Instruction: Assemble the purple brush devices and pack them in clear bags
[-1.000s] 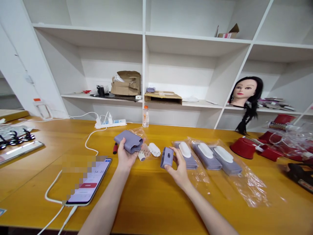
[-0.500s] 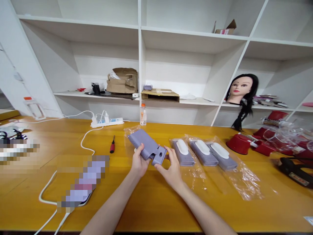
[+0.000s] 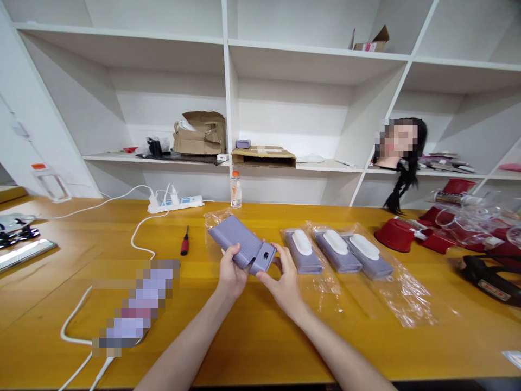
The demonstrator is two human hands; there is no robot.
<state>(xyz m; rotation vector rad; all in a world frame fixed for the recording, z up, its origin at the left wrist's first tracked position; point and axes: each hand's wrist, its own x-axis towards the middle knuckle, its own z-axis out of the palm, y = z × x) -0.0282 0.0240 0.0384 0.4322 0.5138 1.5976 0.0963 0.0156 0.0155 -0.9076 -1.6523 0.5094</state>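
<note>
- Shows a glossy yellow-brown counter (image 3: 183, 347) below white shelving (image 3: 323, 45), with a red-handled screwdriver (image 3: 184, 244) left of the hands and 3 wrapped purple units (image 3: 309, 265) to the right.
- Includes a bottle (image 3: 236, 191) and a white power strip (image 3: 179, 203) on the far side, plus red parts (image 3: 394, 236) farther right.
- Meets now at a joint, unlike 1 second earlier, when held well apart.
- Grasps the purple housing (image 3: 234, 239) in the left hand's (image 3: 233, 276) fingers and the end piece (image 3: 262, 259) in the right hand's (image 3: 285, 283), above mid-counter.
- Looks ribbed and tilted on the housing, dark-holed on the end piece, with a gap between.
</note>
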